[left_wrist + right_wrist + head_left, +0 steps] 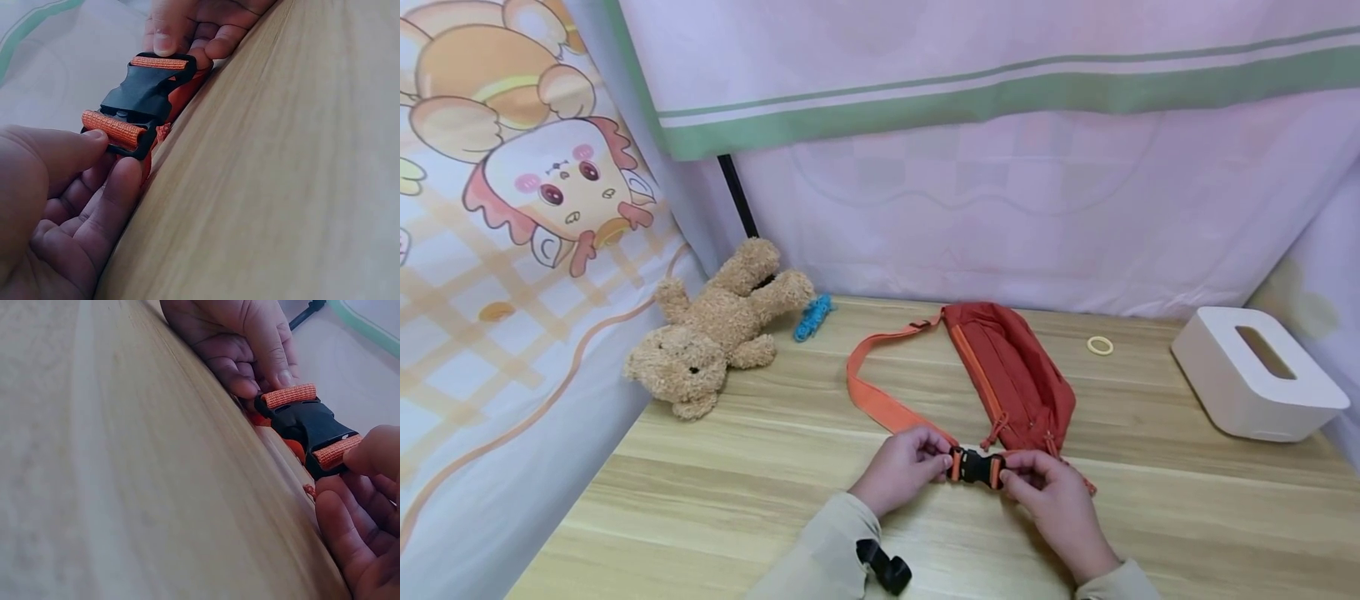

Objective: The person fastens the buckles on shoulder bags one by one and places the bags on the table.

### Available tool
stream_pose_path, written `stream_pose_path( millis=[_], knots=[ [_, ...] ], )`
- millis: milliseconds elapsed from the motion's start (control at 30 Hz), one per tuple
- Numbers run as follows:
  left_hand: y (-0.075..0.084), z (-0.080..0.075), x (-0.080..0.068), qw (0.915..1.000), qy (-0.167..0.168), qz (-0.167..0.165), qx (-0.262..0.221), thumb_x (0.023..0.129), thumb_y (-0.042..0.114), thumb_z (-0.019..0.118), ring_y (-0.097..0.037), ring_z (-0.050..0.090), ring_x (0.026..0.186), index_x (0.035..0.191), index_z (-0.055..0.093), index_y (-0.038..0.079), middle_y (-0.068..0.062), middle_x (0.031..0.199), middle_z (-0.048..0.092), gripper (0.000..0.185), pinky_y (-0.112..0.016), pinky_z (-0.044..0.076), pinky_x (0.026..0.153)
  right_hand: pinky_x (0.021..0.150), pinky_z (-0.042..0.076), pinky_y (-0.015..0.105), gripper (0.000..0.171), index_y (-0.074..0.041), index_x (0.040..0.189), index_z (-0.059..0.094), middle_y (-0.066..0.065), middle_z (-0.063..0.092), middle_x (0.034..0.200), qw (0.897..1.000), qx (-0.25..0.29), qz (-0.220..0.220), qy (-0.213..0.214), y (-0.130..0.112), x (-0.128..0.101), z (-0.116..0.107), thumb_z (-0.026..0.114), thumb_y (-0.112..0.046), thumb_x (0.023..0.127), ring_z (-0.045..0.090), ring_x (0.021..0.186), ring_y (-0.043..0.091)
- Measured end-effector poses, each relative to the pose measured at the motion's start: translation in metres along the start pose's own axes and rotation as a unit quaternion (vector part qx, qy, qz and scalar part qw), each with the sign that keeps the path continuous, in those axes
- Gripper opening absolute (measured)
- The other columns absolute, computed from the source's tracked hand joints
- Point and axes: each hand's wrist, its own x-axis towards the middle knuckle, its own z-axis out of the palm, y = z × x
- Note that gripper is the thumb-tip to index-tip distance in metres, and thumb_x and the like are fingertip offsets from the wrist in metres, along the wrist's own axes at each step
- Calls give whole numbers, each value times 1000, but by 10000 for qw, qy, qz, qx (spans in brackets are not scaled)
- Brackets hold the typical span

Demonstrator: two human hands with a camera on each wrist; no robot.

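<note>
Buckle (975, 467) of black plastic sits between the two hands just above the tabletop (760, 467), its two halves joined, with orange webbing looped through each end. Left hand (901, 468) pinches the left end of it between thumb and curled fingers (115, 187), and right hand (1054, 500) pinches the right end the same way, so each grip is clamped on the buckle with the black body showing in the gap between them. From the left end an orange strap (868, 392) runs away across the wood in a loop and joins the far end of a rust-red waist bag (1011, 375), which lies flat on the tabletop just beyond the hands; its zips look closed and nothing of its contents shows. A white tissue box (1255, 375) stands well apart at the right edge, its slot dark, contents not visible. A small yellow ring (1100, 345) lies near the bag's far side. A plush bear (718, 325) lies at the far left, with a blue item (812, 317) just beside it.
</note>
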Motion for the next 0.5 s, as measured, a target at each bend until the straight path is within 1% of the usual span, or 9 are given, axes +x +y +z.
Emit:
stream_pose_path(
  millis=[200, 367, 500],
  knots=[
    [-1, -1, 1, 9999, -42, 85, 72, 95, 7, 69, -12, 66, 72, 98, 67, 8, 2, 84, 67, 4, -24, 56, 66, 66, 55, 23, 15, -3, 101, 73, 6, 71, 91, 9999, -68, 52, -126, -2, 0, -1, 77, -6, 88, 63, 77, 9],
    [-1, -1, 1, 9999, -58, 106, 15, 95, 7, 69, -12, 65, 72, 97, 67, 8, 2, 84, 67, 4, -24, 56, 65, 67, 55, 23, 15, -3, 103, 73, 6, 70, 92, 9997, -82, 113, -213, -2, 0, -2, 76, -6, 89, 62, 78, 9],
    [-1, -1, 1, 9999, -46, 106, 38, 94, 9, 70, -11, 65, 72, 97, 67, 9, 2, 83, 67, 4, -24, 56, 65, 67, 55, 24, 15, -2, 104, 72, 7, 69, 94, 9996, 19, 134, -260, -2, 0, -3, 75, -5, 89, 62, 77, 10]
  ],
)
